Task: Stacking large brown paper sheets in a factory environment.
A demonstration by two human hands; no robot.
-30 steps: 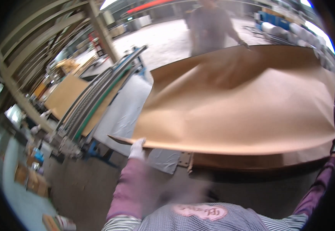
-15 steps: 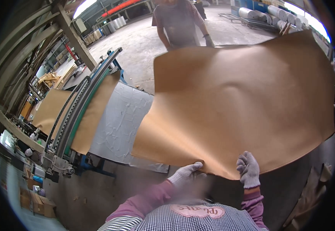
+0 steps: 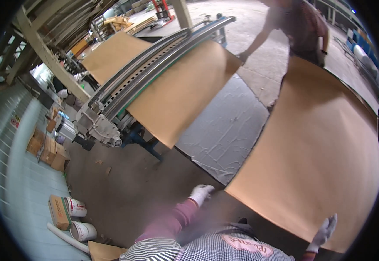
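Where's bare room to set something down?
The wrinkled grey surface, between two brown sheets, is bare. Dark floor, with a few scraps, lies mostly open between the left hand and cardboard boxes. At far left, boxes and buckets crowd together.

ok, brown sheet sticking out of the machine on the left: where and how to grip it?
Brown sheet: probably best pinched, top and underside, at its near free corner, left hand from the wearer's side. That corner reaches the grey surface's near edge; the sheet looks thin and bows at its far end, by the co-worker's hand.
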